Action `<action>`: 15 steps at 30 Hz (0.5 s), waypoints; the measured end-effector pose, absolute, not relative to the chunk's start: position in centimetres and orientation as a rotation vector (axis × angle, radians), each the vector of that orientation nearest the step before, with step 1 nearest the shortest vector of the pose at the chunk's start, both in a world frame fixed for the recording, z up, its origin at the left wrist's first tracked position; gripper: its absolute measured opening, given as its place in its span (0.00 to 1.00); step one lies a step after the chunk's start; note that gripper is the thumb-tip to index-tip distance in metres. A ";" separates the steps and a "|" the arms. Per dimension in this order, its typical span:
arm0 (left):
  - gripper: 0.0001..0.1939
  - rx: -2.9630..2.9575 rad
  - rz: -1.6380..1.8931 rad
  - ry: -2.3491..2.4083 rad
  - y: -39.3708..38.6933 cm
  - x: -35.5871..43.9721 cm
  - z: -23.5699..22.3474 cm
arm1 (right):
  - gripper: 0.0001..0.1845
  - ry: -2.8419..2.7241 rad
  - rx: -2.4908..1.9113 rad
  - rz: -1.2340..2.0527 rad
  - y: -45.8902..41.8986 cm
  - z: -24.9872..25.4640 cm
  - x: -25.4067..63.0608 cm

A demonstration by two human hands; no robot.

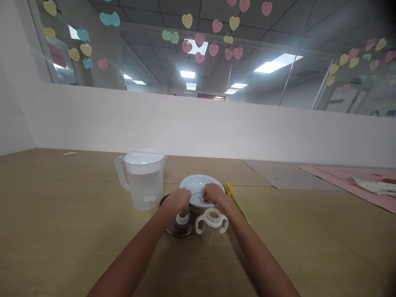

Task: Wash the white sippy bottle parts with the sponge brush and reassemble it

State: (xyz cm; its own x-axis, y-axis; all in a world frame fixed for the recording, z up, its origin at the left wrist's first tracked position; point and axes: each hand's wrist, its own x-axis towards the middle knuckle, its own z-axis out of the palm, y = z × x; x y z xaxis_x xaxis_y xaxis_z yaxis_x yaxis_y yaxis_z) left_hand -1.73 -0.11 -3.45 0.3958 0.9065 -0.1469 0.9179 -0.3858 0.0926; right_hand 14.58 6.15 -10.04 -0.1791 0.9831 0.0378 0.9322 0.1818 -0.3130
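My left hand (pixel 177 201) is closed above a dark metal dish (pixel 178 234). Over a white bowl (pixel 189 182), my right hand (pixel 213 193) is closed too, its fingers pinched. A thin light line, like a slim rod or tube, runs between both hands; its ends are hidden in the fingers. In the dish, partly under my left hand, sits a white ring-shaped bottle part (pixel 182 218). A clear baby bottle (pixel 212 225) with two white handles stands uncapped in front of the bowl. Beside my right wrist lies a yellow-headed, green-stemmed brush or flower (pixel 229 189).
A lidded clear pitcher (pixel 145 181) holding water stands at the left of the bowl. Far right, a pink cloth (pixel 337 177) bears a white item (pixel 374 185). A white wall (pixel 198 128) with a window above bounds the wooden table (pixel 77 231) at the back.
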 end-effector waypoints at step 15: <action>0.08 2.523 -0.174 1.666 0.7 -2.5 -2.7 | 0.12 -1.810 -1.317 0.682 3.9 -4.0 17.7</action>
State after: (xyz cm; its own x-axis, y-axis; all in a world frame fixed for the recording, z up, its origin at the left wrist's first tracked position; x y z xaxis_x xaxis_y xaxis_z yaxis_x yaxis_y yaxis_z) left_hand -2.51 0.69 -2.73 0.3900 0.9072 -0.1576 0.9202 -0.3902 0.0309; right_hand 17.75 3.90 -4.00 -0.1581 0.9476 0.2776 0.5288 0.3187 -0.7867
